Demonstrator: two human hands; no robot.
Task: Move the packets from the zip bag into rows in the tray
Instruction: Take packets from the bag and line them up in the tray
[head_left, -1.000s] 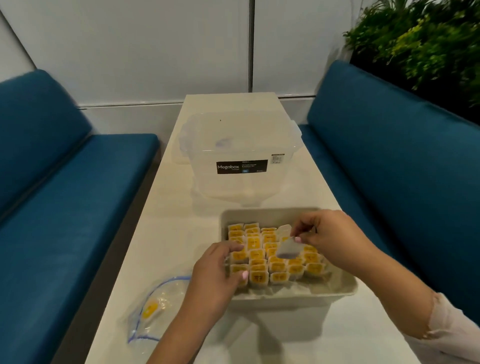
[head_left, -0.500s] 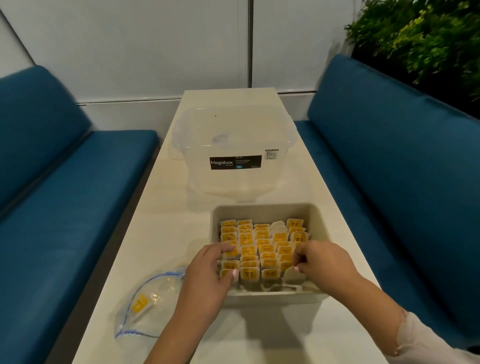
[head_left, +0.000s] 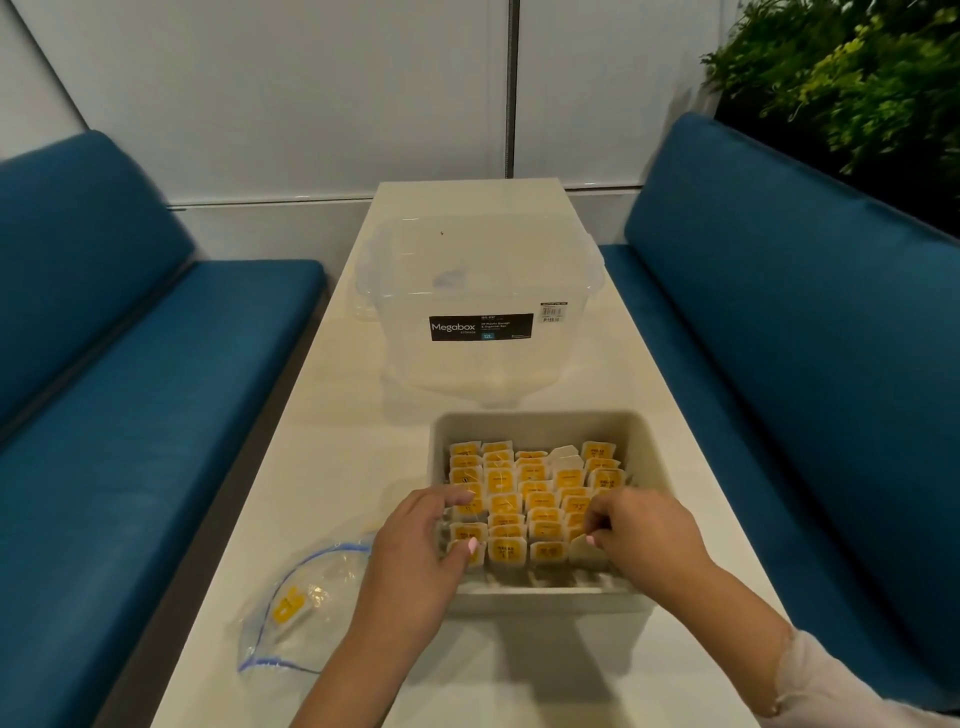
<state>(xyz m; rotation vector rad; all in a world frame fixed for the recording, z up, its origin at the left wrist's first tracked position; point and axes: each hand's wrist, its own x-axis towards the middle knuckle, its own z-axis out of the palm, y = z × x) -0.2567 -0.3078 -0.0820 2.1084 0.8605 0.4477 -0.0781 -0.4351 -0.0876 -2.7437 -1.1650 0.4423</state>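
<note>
A beige tray sits on the white table and holds several rows of upright yellow-and-white packets. My right hand is at the tray's near right corner and pinches a packet standing at the end of the front row. My left hand rests on the tray's left side, with curled fingers touching the packets of the left column. A clear zip bag with a blue seal lies on the table left of the tray, and one yellow packet shows inside it.
A clear lidded Megabox storage box stands on the table behind the tray. Blue benches run along both sides of the narrow table. Green plants fill the upper right corner.
My right hand has carried a packet from above the tray's middle down to the near right corner, into the front row. My left hand stays on the left column.
</note>
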